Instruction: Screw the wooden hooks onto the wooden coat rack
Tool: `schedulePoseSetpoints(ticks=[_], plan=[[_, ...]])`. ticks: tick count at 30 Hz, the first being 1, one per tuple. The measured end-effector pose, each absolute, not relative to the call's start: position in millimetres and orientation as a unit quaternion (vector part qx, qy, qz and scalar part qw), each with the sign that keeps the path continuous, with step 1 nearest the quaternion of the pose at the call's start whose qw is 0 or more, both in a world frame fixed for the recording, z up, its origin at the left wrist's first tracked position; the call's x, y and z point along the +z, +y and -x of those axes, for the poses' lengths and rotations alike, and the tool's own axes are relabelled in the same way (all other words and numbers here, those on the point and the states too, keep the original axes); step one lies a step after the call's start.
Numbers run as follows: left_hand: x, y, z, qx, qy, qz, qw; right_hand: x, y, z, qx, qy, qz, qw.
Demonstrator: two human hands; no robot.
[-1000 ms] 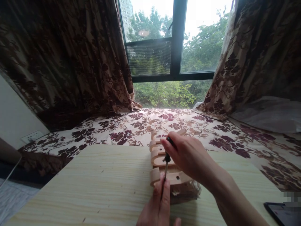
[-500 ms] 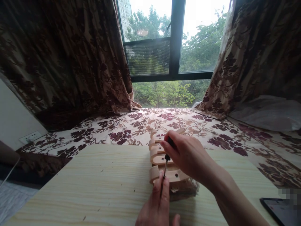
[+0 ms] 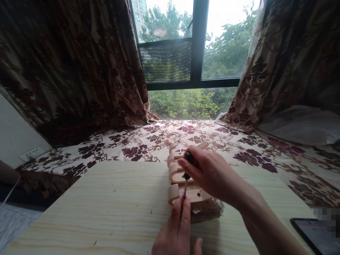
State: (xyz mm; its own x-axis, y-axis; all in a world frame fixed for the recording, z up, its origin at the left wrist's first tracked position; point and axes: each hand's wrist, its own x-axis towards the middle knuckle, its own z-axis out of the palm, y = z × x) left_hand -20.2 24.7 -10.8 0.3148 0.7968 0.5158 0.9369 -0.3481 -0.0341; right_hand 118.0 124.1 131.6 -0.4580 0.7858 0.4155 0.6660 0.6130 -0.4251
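A black-handled screwdriver [image 3: 187, 171] is gripped in my right hand [image 3: 209, 170], its shaft pointing down toward the nearest peach-coloured curved hook [image 3: 174, 193]. The shaft's lower end meets the fingertips of my left hand [image 3: 176, 226]. Two fingers of that hand lie stretched on the hook on either side of the tip, and its thumb is apart. Several such hooks stand in a row on a block wrapped in clear plastic [image 3: 207, 210]. A dark screw hole or screw head shows on the near hook, right of the shaft. Whatever is directly under the tip is too small to tell.
The pale wooden table [image 3: 119, 205] carries small dark specks. A dark-edged tablet or phone [image 3: 313, 230] lies at its right edge. Beyond are a floral cloth [image 3: 164, 136], patterned curtains [image 3: 106, 71] and a window [image 3: 196, 53]. A socket [image 3: 32, 153] is on the left wall.
The view has shifted slightly. My right hand has turned a little on the screwdriver handle, which now stands more upright. My left hand keeps its place on the hook.
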Motion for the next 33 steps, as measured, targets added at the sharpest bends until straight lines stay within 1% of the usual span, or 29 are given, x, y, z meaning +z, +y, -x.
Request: schedulePoseSetpoints(ticks=[5,7,12,14,18,20,22,25,27,33], plan=[[-13,25,20,-0.233,-0.544,0.787,0.174,135,114,-121,0.158,-0.89,0.32,0.284],[-12,25,19,-0.234,-0.546,0.785,0.174,133,116,-118,0.146,-0.885,0.332,0.292],[-8,24,17,-0.224,-0.546,0.787,0.182,127,127,-113,0.099,-0.83,0.463,0.295],[-7,24,16,-0.223,-0.546,0.787,0.182,129,125,-116,0.097,-0.834,0.456,0.296],[-7,23,16,-0.23,-0.545,0.784,0.188,135,116,-121,0.148,-0.878,0.352,0.288],[-7,23,17,-0.232,-0.544,0.783,0.191,135,115,-121,0.154,-0.885,0.332,0.289],[-7,23,17,-0.225,-0.547,0.784,0.188,132,119,-119,0.132,-0.874,0.354,0.304],[-6,24,18,-0.216,-0.546,0.788,0.186,128,126,-117,0.098,-0.844,0.424,0.312],[-5,24,18,-0.218,-0.543,0.789,0.187,129,126,-118,0.091,-0.841,0.433,0.312],[-4,22,17,-0.223,-0.554,0.782,0.179,138,114,-121,0.164,-0.897,0.291,0.29]])
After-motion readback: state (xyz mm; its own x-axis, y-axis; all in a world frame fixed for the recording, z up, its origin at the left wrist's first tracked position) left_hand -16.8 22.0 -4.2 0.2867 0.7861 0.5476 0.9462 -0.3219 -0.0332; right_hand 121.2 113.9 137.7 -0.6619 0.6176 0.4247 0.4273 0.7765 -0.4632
